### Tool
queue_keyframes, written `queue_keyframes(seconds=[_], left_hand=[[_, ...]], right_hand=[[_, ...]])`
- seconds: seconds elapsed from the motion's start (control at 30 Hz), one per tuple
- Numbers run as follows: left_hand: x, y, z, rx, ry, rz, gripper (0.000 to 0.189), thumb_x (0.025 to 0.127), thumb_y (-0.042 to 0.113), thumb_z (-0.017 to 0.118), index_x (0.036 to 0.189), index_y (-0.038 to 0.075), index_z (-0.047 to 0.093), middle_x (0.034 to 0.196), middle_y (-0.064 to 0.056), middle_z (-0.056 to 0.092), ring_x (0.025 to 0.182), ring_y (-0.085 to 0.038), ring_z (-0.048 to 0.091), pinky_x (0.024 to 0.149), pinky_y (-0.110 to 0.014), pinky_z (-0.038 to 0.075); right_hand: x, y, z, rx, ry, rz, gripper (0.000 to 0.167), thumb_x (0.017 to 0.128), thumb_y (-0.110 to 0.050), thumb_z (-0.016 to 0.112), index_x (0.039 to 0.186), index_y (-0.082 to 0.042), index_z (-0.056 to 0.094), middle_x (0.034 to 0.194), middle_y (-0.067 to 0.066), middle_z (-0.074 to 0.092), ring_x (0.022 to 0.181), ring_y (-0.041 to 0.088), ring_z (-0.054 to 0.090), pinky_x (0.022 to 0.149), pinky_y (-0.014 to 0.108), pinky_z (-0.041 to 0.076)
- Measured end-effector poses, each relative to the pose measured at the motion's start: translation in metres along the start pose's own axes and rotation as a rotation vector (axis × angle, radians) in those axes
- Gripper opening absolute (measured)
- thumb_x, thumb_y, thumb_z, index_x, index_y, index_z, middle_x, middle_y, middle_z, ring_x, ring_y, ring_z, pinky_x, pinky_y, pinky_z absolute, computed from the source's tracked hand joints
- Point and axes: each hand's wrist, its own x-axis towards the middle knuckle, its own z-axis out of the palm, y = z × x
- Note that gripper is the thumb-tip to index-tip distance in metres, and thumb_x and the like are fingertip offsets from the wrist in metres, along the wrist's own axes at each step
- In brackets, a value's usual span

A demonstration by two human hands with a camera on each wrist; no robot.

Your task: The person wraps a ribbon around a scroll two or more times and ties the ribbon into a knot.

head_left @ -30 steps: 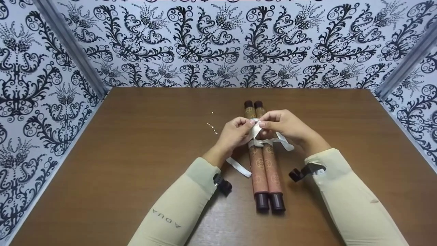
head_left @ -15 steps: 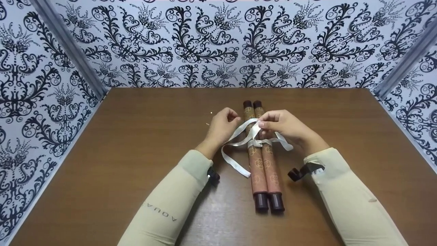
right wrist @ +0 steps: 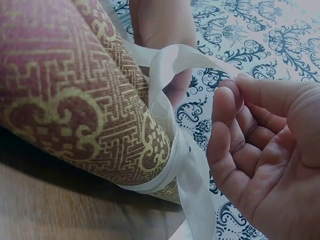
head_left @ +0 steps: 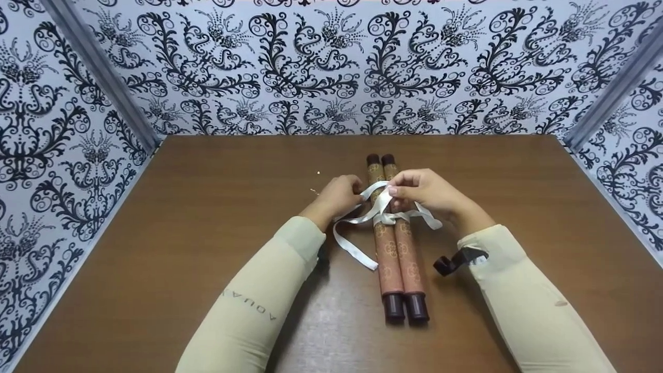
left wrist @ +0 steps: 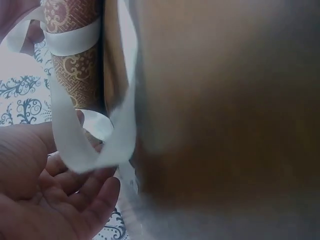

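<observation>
Two brocade-covered scrolls (head_left: 392,248) with dark brown end caps lie side by side on the table, white ribbon (head_left: 384,202) wrapped round their middle. My right hand (head_left: 427,194), on the right of the scrolls, pinches the ribbon between thumb and index finger; the right wrist view shows the pinched ribbon (right wrist: 182,56) pulled up from the wrap. At the scrolls' left is my left hand (head_left: 336,197). In the left wrist view the left hand (left wrist: 60,185) has loosely bent fingers, thumb and fingertips apart, with a hanging loop of ribbon (left wrist: 75,145) across them.
A loose ribbon tail (head_left: 355,252) lies on the brown table (head_left: 207,217) left of the scrolls, and another end (head_left: 429,216) sticks out to the right. Tiny pale bits (head_left: 314,191) lie beyond the left hand. Patterned panels (head_left: 331,67) stand at the back and sides.
My left hand has let go of the ribbon near the right hand and moved left, then lowered slightly toward the ribbon loop. The right hand keeps its pinch nearly in place.
</observation>
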Motion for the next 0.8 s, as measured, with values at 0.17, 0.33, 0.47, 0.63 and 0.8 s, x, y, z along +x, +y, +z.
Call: queue_keyframes(seconds=[0.17, 0.33, 0.47, 0.63, 0.8], left_hand=[[0.004, 0.001, 0.006, -0.030, 0.019, 0.014, 0.031, 0.094, 0.007, 0.071, 0.124, 0.000, 0.069, 0.116, -0.015, 0.074, 0.112, -0.030, 0.068, 0.102, -0.041, 0.052], [0.004, 0.002, 0.008, -0.041, 0.037, 0.020, 0.026, 0.094, 0.004, 0.070, 0.119, 0.001, 0.072, 0.112, -0.014, 0.075, 0.109, -0.030, 0.068, 0.101, -0.041, 0.053], [0.003, 0.002, 0.006, -0.043, 0.058, 0.018, 0.017, 0.096, 0.008, 0.069, 0.110, 0.003, 0.076, 0.110, -0.013, 0.076, 0.107, -0.029, 0.068, 0.101, -0.040, 0.053], [-0.001, 0.001, 0.001, -0.071, 0.088, 0.021, 0.014, 0.100, 0.012, 0.066, 0.105, 0.004, 0.076, 0.106, -0.013, 0.076, 0.101, -0.028, 0.068, 0.096, -0.040, 0.054], [-0.005, -0.002, -0.009, -0.142, 0.146, 0.028, 0.015, 0.102, 0.010, 0.062, 0.107, 0.001, 0.072, 0.105, -0.014, 0.075, 0.099, -0.028, 0.068, 0.095, -0.041, 0.054]], right_hand=[[0.000, -0.001, 0.003, 0.006, -0.012, 0.009, 0.013, 0.098, -0.013, 0.071, 0.108, -0.004, 0.070, 0.093, 0.006, 0.072, 0.077, 0.014, 0.069, 0.079, 0.033, 0.063], [0.000, 0.000, 0.003, 0.008, -0.010, 0.009, 0.015, 0.098, -0.013, 0.071, 0.109, -0.002, 0.070, 0.092, 0.005, 0.072, 0.077, 0.015, 0.070, 0.078, 0.032, 0.063], [0.000, -0.001, 0.003, 0.003, -0.012, -0.001, 0.018, 0.098, -0.013, 0.071, 0.110, 0.000, 0.069, 0.093, 0.007, 0.073, 0.077, 0.015, 0.070, 0.078, 0.032, 0.063], [-0.001, -0.001, 0.000, -0.012, -0.002, -0.011, 0.016, 0.098, -0.013, 0.071, 0.108, -0.001, 0.070, 0.090, 0.005, 0.073, 0.076, 0.014, 0.069, 0.077, 0.033, 0.062], [-0.002, 0.000, -0.001, 0.000, -0.001, -0.029, 0.014, 0.098, -0.012, 0.070, 0.107, 0.000, 0.070, 0.088, 0.005, 0.073, 0.076, 0.015, 0.070, 0.078, 0.035, 0.063]])
